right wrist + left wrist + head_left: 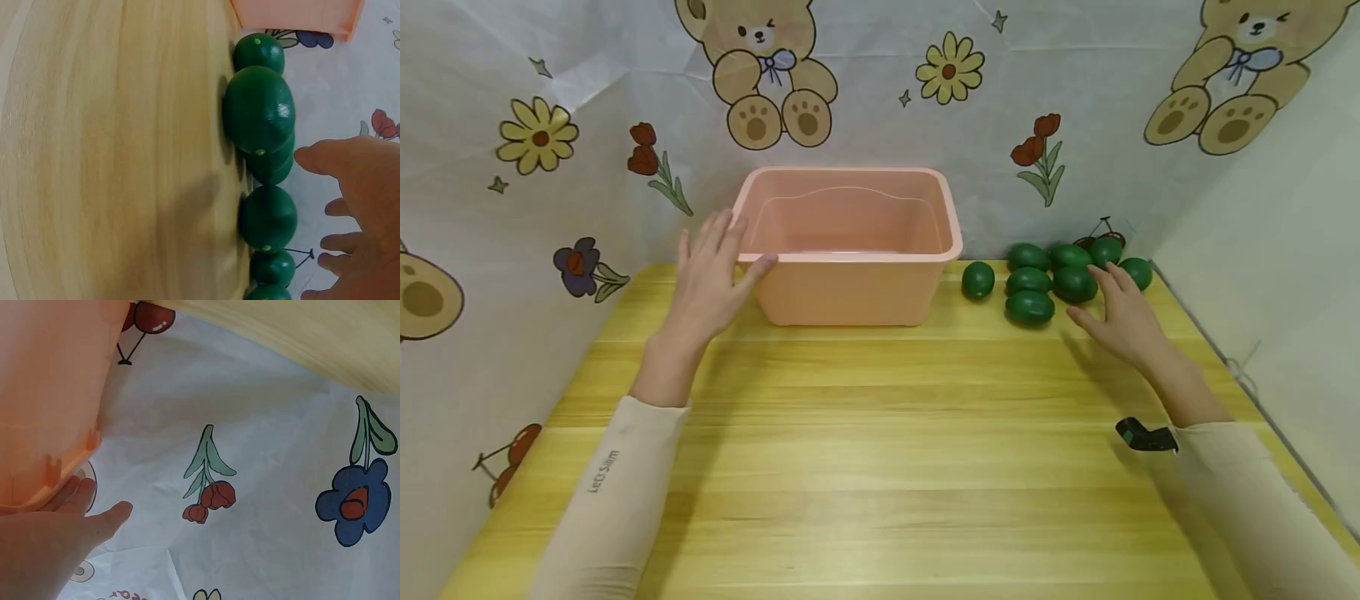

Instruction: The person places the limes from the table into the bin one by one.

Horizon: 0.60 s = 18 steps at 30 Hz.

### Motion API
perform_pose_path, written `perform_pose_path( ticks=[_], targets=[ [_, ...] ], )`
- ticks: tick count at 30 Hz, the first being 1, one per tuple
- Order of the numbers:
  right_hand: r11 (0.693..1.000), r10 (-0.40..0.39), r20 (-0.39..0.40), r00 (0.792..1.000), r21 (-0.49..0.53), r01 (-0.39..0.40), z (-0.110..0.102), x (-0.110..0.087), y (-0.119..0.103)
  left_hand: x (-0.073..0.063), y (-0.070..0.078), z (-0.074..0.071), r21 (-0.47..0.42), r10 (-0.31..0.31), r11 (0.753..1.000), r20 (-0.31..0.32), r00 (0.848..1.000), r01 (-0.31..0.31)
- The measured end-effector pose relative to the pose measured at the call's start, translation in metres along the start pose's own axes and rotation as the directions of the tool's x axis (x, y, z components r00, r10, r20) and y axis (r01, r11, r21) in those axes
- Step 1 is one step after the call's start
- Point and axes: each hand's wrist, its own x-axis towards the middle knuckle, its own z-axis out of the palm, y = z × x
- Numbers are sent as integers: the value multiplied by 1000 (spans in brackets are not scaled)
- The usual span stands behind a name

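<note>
At the left end of a pink plastic bin (850, 292), my left hand (707, 275) touches the rim with its fingers spread and its thumb over the front corner. The left wrist view shows that hand (56, 537) close against the bin's lip (69, 481). My right hand (1123, 321) reaches over the right side of a group of dark green limes (1030, 308), fingers extended and apart, holding nothing. In the right wrist view, its thumb tip comes near the limes (259, 109), which have smooth, glossy skins and small pale stem spots.
Everything stands on a light wooden table (880, 433). One lime (977, 281) lies a little apart, between bin and group. Behind hangs a white sheet (880, 117) printed with bears and flowers. A white wall (1285, 233) borders the right side. A black strap end (1146, 435) sticks out at my right cuff.
</note>
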Motion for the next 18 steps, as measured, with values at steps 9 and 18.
perform_pose_path(
  ticks=[9,18],
  targets=[
    [999,10,14,1000,33,-11,20,4,15,-1,-2,5,0,-15,1000,-11,1000,15],
    [997,73,-37,997,38,-71,20,24,18,-1,2,4,-7,-46,999,7,999,46]
  ],
)
